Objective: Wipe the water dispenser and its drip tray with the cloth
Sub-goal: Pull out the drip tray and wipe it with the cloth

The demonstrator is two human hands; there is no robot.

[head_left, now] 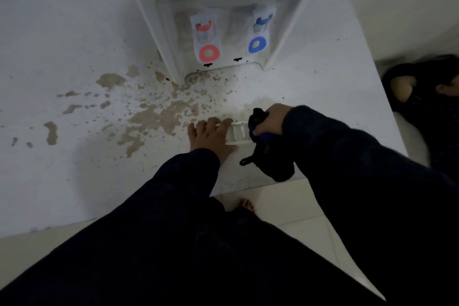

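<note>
A white water dispenser [223, 7] stands at the back of a white counter, with a red tap on its left and a blue tap on its right. The white drip tray [237, 133] lies on the counter in front of it, out of the dispenser. My left hand [211, 136] rests flat on the tray's left part, fingers straight. My right hand [270, 119] grips a dark cloth [270, 161] against the tray's right end; part of the cloth hangs down toward the counter's front edge.
Brown dried stains [159, 114] spread over the white counter [74, 45] left of and in front of the dispenser. The counter's front edge runs below my arms, with tiled floor [285, 206] and a bare foot beneath. A person lies at the far right.
</note>
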